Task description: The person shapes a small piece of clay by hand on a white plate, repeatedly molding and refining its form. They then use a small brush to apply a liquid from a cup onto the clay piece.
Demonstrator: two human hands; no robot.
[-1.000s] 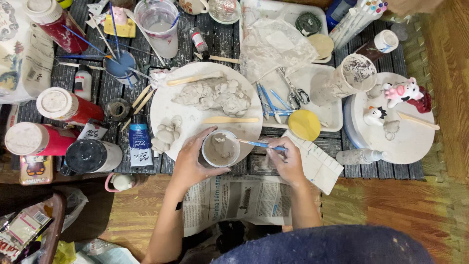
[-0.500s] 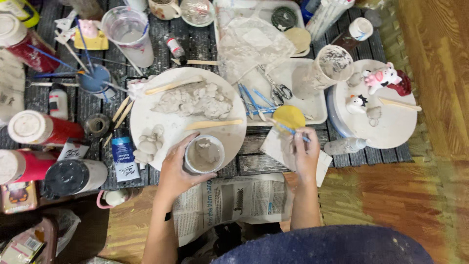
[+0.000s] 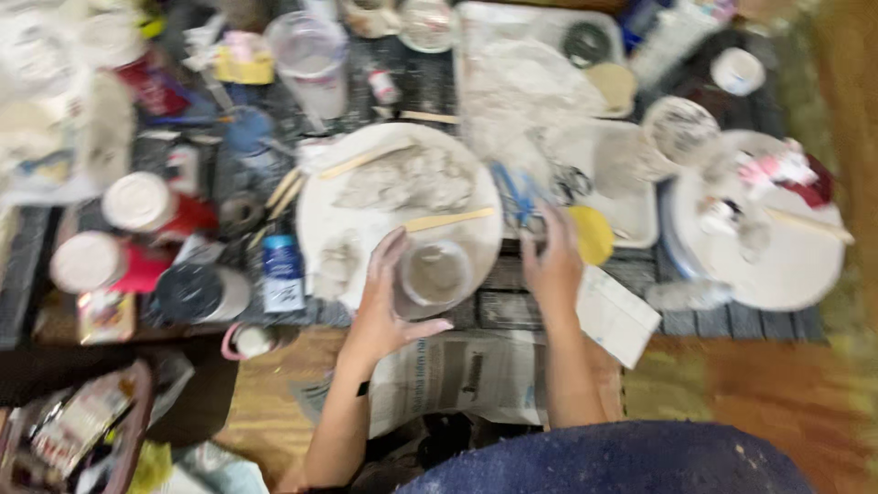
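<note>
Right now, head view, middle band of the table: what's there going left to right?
Red canisters with white lids → small blue-labelled bottle → left hand on the small grey cup → right hand → yellow disc → round white board.

Left of the hands stand two red canisters with white lids, a dark-lidded jar and a blue-labelled bottle, newspaper lies below them, and a white round board sits far right.

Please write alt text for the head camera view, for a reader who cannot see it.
Seen from above, a left hand grips a small grey cup on a white plate holding clay, while the right hand reaches to a yellow sponge. Jars and tools crowd the blurred table.
</note>
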